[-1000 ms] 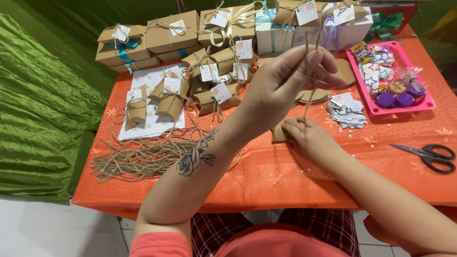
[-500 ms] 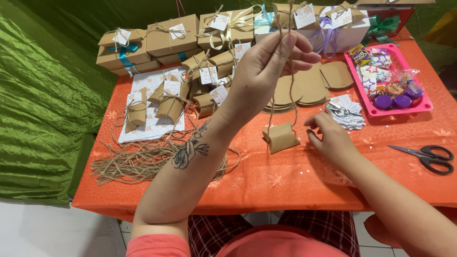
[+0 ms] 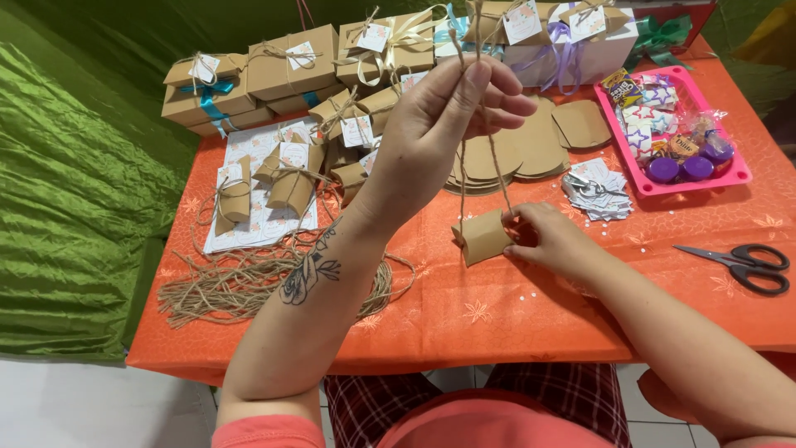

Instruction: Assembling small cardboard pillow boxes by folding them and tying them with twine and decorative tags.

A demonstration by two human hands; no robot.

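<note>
My left hand is raised over the table and pinches two strands of jute twine that run down to a small brown pillow-shaped box. That box lies on the orange tablecloth. My right hand rests at the box's right end, fingers touching it and the twine beside it. The twine passes around the box; how it is tied is hidden.
A heap of cut twine lies at the left. Tied pillow boxes sit on a white sheet, larger tagged boxes behind them. Flat brown blanks, paper tags, a pink tray of sweets and black scissors are to the right.
My left hand has lifted the twine ends higher and toward me. My right hand, which covered the box a second ago, has slid to its right end, leaving the box in view.
</note>
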